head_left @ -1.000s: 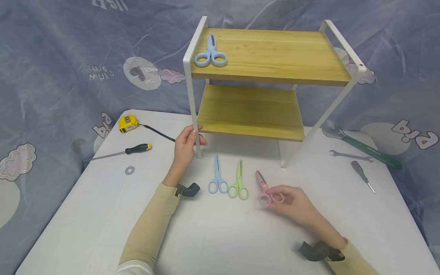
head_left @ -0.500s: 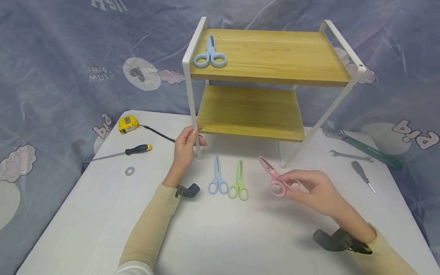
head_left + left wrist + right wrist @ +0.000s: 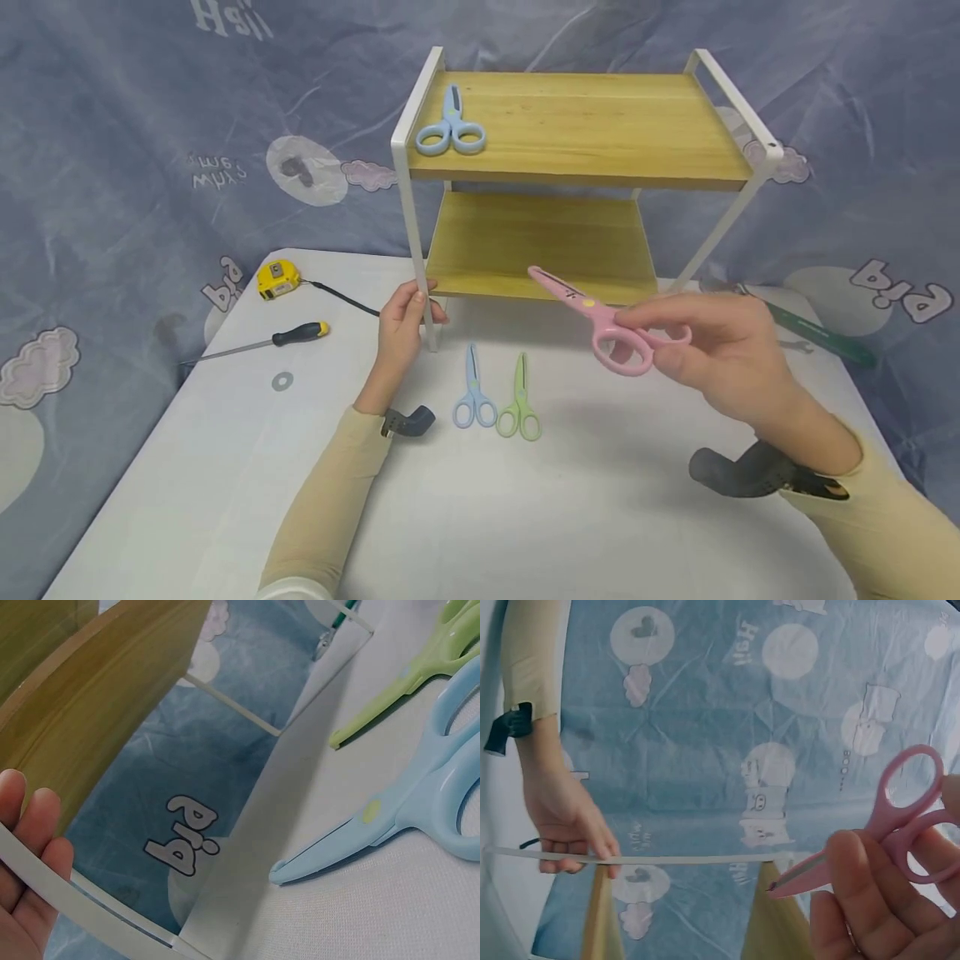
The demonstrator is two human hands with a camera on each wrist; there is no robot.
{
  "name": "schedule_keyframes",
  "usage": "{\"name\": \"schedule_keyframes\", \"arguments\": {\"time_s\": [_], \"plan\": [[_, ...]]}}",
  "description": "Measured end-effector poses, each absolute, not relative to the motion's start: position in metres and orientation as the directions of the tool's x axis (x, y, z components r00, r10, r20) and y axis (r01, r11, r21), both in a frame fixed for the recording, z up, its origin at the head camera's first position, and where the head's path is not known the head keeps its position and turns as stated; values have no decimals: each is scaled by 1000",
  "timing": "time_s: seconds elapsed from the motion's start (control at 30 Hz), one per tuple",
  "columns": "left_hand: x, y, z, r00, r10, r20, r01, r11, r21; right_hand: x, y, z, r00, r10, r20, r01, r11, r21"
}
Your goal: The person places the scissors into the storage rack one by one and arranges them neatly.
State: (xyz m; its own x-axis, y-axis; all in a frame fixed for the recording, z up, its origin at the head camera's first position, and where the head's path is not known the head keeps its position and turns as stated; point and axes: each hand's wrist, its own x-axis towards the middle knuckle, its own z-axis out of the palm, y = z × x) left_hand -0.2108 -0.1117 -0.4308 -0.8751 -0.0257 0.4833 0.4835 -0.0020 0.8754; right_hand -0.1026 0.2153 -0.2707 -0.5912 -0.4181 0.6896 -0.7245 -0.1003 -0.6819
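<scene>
Right hand (image 3: 720, 350) pinches the pink scissors (image 3: 600, 325) by the handles, up off the table, blades aimed at the rack's lower shelf (image 3: 536, 246). Left hand (image 3: 401, 321) grips the rack's front leg (image 3: 420, 275), blue scissors (image 3: 472, 392) just beside it.

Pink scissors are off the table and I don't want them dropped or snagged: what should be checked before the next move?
1. Right hand grip on the pink scissors: fingers pinch the handle loops, ok.
2. Blades closed: ok.
3. Left hand steadies the shelf rack by its front leg: ok.
4. Free room on the top shelf beside the blue scissors: ok.
5. Lower shelf bare: ok.
6. Firmness of the pinch: cannot tell.
</scene>
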Motion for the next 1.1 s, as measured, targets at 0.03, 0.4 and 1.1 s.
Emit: {"name": "schedule_keyframes", "arguments": {"time_s": [0.03,0.4,1.1], "plan": [[-211,-112,-431,-876,-29,482,483,-6,876,-105,212,-266,-577,-399,713,-740,-114,-663],[-212,-114,-430,-876,-31,482,482,-12,876,-144,176,-202,-566,-256,784,-708,-337,-621],[-211,-111,-432,-879,-29,476,476,5,879,-207,150,-164,-654,-420,629,-731,564,-383]]}}
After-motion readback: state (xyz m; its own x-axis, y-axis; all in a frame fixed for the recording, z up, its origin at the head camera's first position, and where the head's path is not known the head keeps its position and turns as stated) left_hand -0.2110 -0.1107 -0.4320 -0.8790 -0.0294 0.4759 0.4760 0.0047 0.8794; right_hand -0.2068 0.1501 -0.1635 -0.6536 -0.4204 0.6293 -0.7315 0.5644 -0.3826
